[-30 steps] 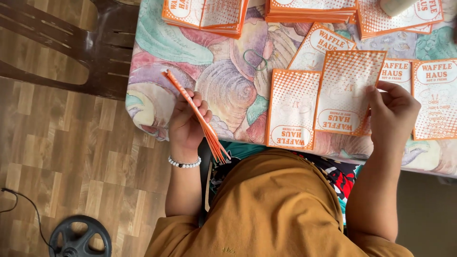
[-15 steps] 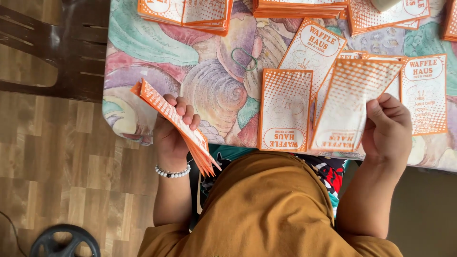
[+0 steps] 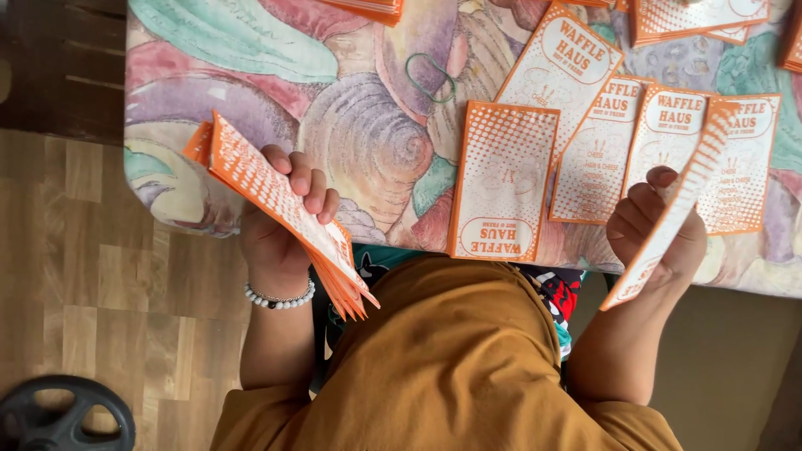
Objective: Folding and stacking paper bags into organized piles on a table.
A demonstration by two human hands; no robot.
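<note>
- Nearest the camera, a mustard garment [image 3: 468, 367] fills the lower middle, and a beaded bracelet [image 3: 280, 298] is worn on the left wrist.
- A stack [image 3: 284, 213] of orange-and-white paper sleeves is gripped by the left hand [image 3: 280, 217], fingers curled over its face, thumb hidden behind; it is held off the table edge, tilted, still thick.
- A single sleeve [image 3: 672, 221] is pinched by the right hand [image 3: 656, 225], fingers closed on it, seen nearly edge-on, above the table's near edge and not yet laid down.
- On the shell-patterned tablecloth [image 3: 351, 125], one sleeve [image 3: 504, 179] lies flat just left of the right hand, and more laid sleeves [image 3: 660, 150] overlap beside it.
- A green rubber band [image 3: 432, 77] lies loose on the cloth beyond them.
- At the far edge, further orange piles [image 3: 693, 18] are partly seen.
- As a judgement: laying-out is well begun, with a handful of sleeves spread, while most of the held stack is left to deal.
- A dark wheel-shaped object [image 3: 58, 413] sits on the wood floor [image 3: 109, 276] at lower left.
</note>
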